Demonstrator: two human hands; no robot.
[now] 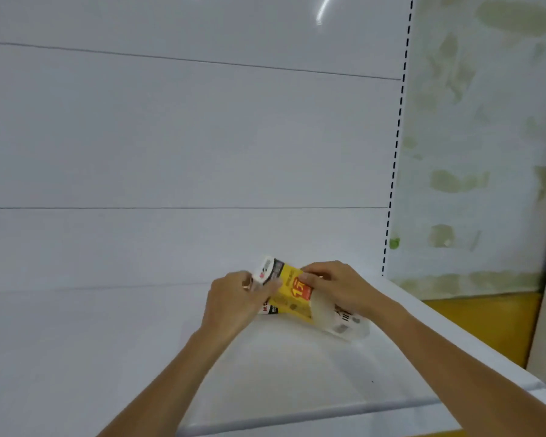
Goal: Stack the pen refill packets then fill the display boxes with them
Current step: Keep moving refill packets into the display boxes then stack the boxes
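Note:
A bundle of yellow, white and black pen refill packets (pixel 289 291) lies on the white shelf (pixel 108 342), near its back right corner. My left hand (pixel 237 302) grips the bundle's left end, a ring showing on one finger. My right hand (pixel 334 287) holds the top right of the bundle, fingers curled over the yellow part. A translucent white display box (pixel 341 323) sits just under and right of the packets, partly hidden by my right wrist. How many packets are in the bundle cannot be made out.
White back panels (pixel 186 137) rise behind the shelf. A slotted upright (pixel 397 137) runs down the right side. Beyond it is a patterned curtain (pixel 486 137) and a yellow surface (pixel 486 326). The shelf's front edge (pixel 312 414) crosses the lower part of the view.

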